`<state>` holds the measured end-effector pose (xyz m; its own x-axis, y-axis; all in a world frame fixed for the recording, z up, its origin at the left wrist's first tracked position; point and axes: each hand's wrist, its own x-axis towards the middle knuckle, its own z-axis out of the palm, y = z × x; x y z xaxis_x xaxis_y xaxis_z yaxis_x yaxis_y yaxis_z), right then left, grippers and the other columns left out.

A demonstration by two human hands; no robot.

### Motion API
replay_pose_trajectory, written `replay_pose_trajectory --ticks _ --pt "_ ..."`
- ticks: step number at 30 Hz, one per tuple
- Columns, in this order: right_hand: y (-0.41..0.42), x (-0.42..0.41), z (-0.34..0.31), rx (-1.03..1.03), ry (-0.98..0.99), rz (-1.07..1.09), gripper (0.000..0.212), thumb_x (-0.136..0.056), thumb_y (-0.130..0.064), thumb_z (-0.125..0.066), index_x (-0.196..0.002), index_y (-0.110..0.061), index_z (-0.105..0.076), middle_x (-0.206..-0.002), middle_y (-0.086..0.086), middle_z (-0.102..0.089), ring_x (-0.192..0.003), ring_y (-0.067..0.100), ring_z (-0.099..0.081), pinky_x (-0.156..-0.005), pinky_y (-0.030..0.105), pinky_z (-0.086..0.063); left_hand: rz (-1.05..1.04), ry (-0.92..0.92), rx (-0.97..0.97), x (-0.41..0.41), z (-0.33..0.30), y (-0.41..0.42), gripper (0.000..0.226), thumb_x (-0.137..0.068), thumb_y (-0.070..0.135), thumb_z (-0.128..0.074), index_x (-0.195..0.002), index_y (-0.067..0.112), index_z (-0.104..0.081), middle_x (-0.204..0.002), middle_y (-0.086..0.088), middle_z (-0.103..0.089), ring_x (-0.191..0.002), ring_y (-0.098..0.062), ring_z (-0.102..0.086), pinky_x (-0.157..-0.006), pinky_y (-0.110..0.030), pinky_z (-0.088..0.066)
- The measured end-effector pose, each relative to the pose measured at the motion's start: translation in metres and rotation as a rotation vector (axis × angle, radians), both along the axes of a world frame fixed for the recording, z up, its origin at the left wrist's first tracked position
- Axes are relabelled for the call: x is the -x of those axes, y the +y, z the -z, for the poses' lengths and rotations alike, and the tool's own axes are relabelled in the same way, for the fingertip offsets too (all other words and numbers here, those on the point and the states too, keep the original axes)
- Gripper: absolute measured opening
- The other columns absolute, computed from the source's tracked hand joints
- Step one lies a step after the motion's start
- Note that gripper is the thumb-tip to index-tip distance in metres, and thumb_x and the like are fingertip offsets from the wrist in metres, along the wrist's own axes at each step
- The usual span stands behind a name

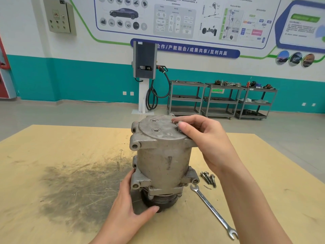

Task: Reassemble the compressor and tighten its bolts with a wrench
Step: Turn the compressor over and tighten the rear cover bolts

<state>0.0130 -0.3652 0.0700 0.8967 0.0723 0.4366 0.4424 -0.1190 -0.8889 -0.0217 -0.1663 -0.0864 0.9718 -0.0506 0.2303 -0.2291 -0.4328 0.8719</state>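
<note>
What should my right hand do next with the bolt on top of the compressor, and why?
Probably keep twirling it in by finger. The right hand pinches a bolt at a hole in the grey metal compressor lid, the left hand steadies its base, and the silver open-ended wrench lies untouched.

Compressor upright on the table, tools beside it

Grey compressor (161,161) stands pulley-down; three bolts (209,178) lie just right of it, near the open-end wrench (213,210) lying flat.
</note>
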Motion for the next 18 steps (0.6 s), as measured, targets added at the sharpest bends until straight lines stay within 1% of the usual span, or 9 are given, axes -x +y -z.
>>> replay_pose_trajectory --ticks 2,4,7,9,11,13,15,16,18 --pt "0.0044 -0.0015 0.0024 -0.058 -0.018 0.048 0.011 -0.083 -0.019 -0.076 -0.093 -0.016 -0.073 -0.094 -0.006 -0.075 -0.091 0.006 -0.067 -0.079 0.021 -0.052 0.000 0.010 -0.003 -0.0003 0.0001 0.0003 0.104 -0.046 0.078 -0.071 -0.119 0.079 0.004 -0.144 0.026 -0.038 -0.129 -0.001 -0.045 -0.111 -0.033 -0.037" --pt "0.0051 -0.0028 0.0043 -0.063 -0.042 0.063 0.014 -0.082 -0.021 -0.076 -0.095 -0.017 -0.072 -0.095 -0.006 -0.075 -0.092 0.006 -0.067 -0.080 0.019 -0.053 -0.003 0.019 -0.012 -0.0009 0.0003 0.0006 0.104 -0.044 0.079 -0.069 -0.117 0.079 0.006 -0.143 0.026 -0.037 -0.128 -0.002 -0.046 -0.110 -0.031 -0.038" --pt "0.0008 -0.0018 0.0030 -0.041 -0.027 -0.032 0.018 -0.096 -0.018 -0.059 -0.108 -0.023 -0.072 -0.106 -0.010 -0.074 -0.104 0.003 -0.065 -0.087 0.018 -0.051 -0.009 0.022 -0.016 -0.0020 0.0010 0.0007 0.104 -0.043 0.079 -0.068 -0.116 0.077 0.007 -0.138 0.029 -0.038 -0.121 0.002 -0.046 -0.099 -0.019 -0.038" --pt "-0.0027 -0.0007 0.0013 -0.034 0.004 -0.090 0.026 -0.099 -0.011 -0.053 -0.107 -0.024 -0.074 -0.109 -0.009 -0.074 -0.107 0.004 -0.065 -0.086 0.017 -0.050 -0.004 0.027 -0.012 -0.0020 0.0012 0.0008 0.105 -0.043 0.079 -0.069 -0.117 0.075 0.006 -0.137 0.030 -0.038 -0.121 0.002 -0.046 -0.098 -0.018 -0.036" --pt "-0.0026 -0.0005 0.0009 -0.025 0.007 -0.084 0.022 -0.097 -0.010 -0.057 -0.104 -0.021 -0.075 -0.105 -0.006 -0.075 -0.103 0.006 -0.066 -0.081 0.017 -0.049 -0.001 0.027 -0.009 -0.0022 0.0014 0.0009 0.107 -0.043 0.078 -0.070 -0.121 0.071 0.004 -0.140 0.027 -0.038 -0.123 0.002 -0.045 -0.100 -0.020 -0.036" --pt "0.0015 -0.0004 0.0015 -0.072 0.006 -0.034 0.011 -0.090 -0.012 -0.067 -0.098 -0.017 -0.074 -0.099 -0.002 -0.075 -0.095 0.009 -0.067 -0.078 0.019 -0.051 -0.002 0.029 -0.007 -0.0022 0.0005 0.0011 0.108 -0.043 0.078 -0.069 -0.122 0.068 0.004 -0.142 0.026 -0.037 -0.122 0.003 -0.044 -0.102 -0.020 -0.036" --pt "0.0053 -0.0012 0.0023 -0.135 -0.001 0.017 0.010 -0.082 -0.012 -0.075 -0.091 -0.012 -0.070 -0.095 0.000 -0.075 -0.092 0.011 -0.068 -0.079 0.019 -0.054 0.002 0.029 -0.009 -0.0021 -0.0005 0.0009 0.109 -0.043 0.079 -0.068 -0.123 0.067 0.006 -0.145 0.024 -0.035 -0.124 0.003 -0.043 -0.106 -0.021 -0.035" --pt "0.0061 -0.0014 0.0022 -0.145 -0.007 0.029 0.012 -0.081 -0.012 -0.076 -0.091 -0.012 -0.070 -0.095 0.000 -0.076 -0.092 0.011 -0.068 -0.080 0.018 -0.054 0.006 0.026 -0.013 -0.0021 -0.0009 0.0008 0.111 -0.043 0.079 -0.068 -0.125 0.066 0.006 -0.147 0.023 -0.034 -0.128 0.000 -0.042 -0.109 -0.025 -0.035" --pt "0.0056 0.0001 0.0004 -0.119 -0.012 0.010 0.015 -0.085 -0.013 -0.073 -0.100 -0.014 -0.071 -0.099 -0.003 -0.076 -0.095 0.008 -0.068 -0.081 0.016 -0.052 0.023 0.023 -0.021 -0.0021 -0.0007 0.0007 0.117 -0.045 0.080 -0.067 -0.133 0.062 0.008 -0.153 0.020 -0.028 -0.140 -0.009 -0.035 -0.116 -0.037 -0.032"
